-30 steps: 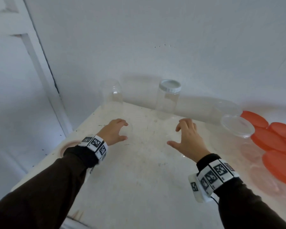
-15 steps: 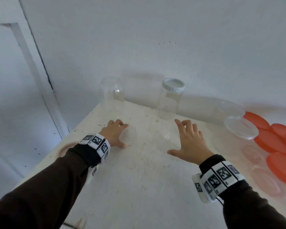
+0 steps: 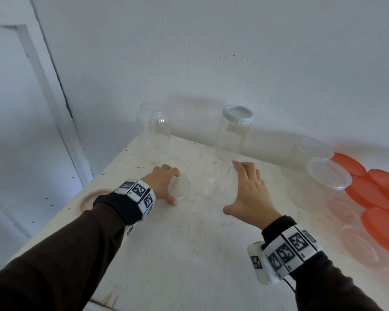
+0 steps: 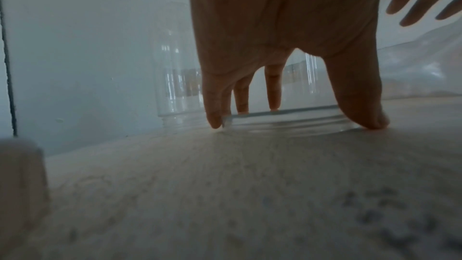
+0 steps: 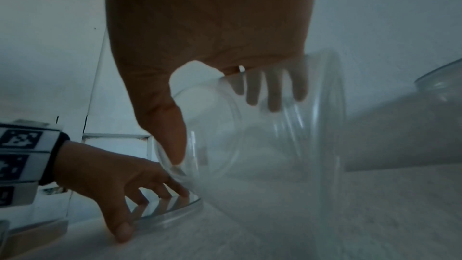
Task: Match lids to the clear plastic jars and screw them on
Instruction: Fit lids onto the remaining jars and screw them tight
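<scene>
1. Both hands had closed in since the earlier head frames: the left hand [image 3: 161, 184] now sat over a clear lid [image 3: 180, 186] lying flat on the worktop [image 3: 189, 254], and the right hand [image 3: 248, 190] had reached a clear jar [image 5: 262, 135] lying on its side.
2. Fingers [image 4: 215, 110] of the left hand were curled down round the lid's rim, thumb on the near edge and fingertips on the far edge; the lid was pinched but not yet lifted.
3. Fingers [image 5: 275, 90] of the right hand were spread wide over the jar's wall, with the thumb at its open mouth. It read as a loose cupping hold; whether it was a firm grip could not be told.
4. The jar's mouth faced the left hand, just beside the lid.
5. Judged from this, the step in hand was bringing this lid and this jar together. Doing it well would call for:
   - standing the jar upright, or bracing it firmly, before threading;
   - lifting the lid by its rim and keeping it level;
   - seating it square on the threads, then turning gently, backing off if it bound.
6. Against the wall stood an uncapped jar [image 3: 154, 129] and a white-lidded jar [image 3: 233, 131]; more clear containers [image 3: 323, 176] and orange lids [image 3: 380, 198] lay to the right.
</scene>
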